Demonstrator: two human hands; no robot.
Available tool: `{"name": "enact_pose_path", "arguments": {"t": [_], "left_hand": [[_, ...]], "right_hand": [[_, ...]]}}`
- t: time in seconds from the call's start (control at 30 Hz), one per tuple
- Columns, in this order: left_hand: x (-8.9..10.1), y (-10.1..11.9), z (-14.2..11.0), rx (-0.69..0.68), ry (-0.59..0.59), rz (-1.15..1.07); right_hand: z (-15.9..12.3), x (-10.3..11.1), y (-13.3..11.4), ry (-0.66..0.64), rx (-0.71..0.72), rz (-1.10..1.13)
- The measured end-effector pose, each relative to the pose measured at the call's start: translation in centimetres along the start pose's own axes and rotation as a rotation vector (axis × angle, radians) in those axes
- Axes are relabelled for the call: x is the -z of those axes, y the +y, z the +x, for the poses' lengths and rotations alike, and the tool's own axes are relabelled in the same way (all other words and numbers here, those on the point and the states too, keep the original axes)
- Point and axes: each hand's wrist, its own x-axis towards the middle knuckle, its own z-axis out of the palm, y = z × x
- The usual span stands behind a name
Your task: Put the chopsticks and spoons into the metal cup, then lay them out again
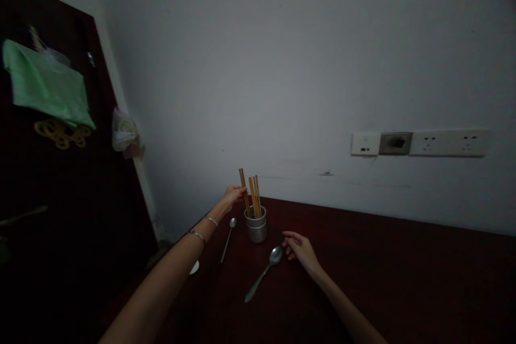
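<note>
A dark red desk (363,269) bears a metal cup (257,228), a small spoon (229,236) left of it, a larger spoon (266,271) nearer the viewer.

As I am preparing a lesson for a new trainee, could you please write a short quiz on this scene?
1. Which hand holds the darker chopsticks at the metal cup?
2. True or false: the small spoon lies on the table, to the left of the cup.
3. Fill in the blank: the large spoon lies with its ____ nearer to the right hand than its handle.

Key: 1. The left hand. 2. True. 3. Bowl.
</note>
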Motion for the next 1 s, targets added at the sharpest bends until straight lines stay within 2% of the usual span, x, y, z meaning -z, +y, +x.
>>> {"name": "enact_pose_path", "arguments": {"t": [0.1, 0.3, 0.4, 0.5, 0.57, 0.63, 0.73, 0.87, 1.0], "left_hand": [[1.3, 2.3, 0.3, -0.024, -0.002, -0.103], [4.5, 8.1, 0.9, -0.178, 0.105, -0.274], [5.5, 11.0, 0.1, -0.228, 0.119, -0.304], [5.3, 12.6, -1.4, -0.234, 0.024, -0.252], [4.4, 12.8, -2.7, -0.212, -0.074, -0.214], [3.2, 12.4, -4.0, -0.199, -0.182, -0.187], [1.1, 11.5, -5.6, -0.203, -0.312, -0.169], [-0.7, 10.8, -6.7, -0.194, -0.357, -0.19], [-1.2, 10.3, -6.5, -0.198, -0.354, -0.207]], "right_hand": [[0.0, 0.0, 0.0, -0.003, -0.006, 0.01], [0.1, 0.1, -0.8, 0.031, -0.047, 0.047], [0.2, -0.6, -3.1, 0.017, 0.039, 0.038], [0.0, -2.1, -7.3, -0.039, 0.191, 0.008], [-0.3, -3.4, -10.5, -0.09, 0.265, -0.016], [-0.5, -4.7, -13.5, -0.085, 0.313, -0.029], [-0.5, -6.1, -16.4, -0.107, 0.37, -0.107], [0.1, -7.0, -17.1, -0.17, 0.413, -0.201], [0.8, -7.1, -16.6, -0.186, 0.394, -0.173]]}}
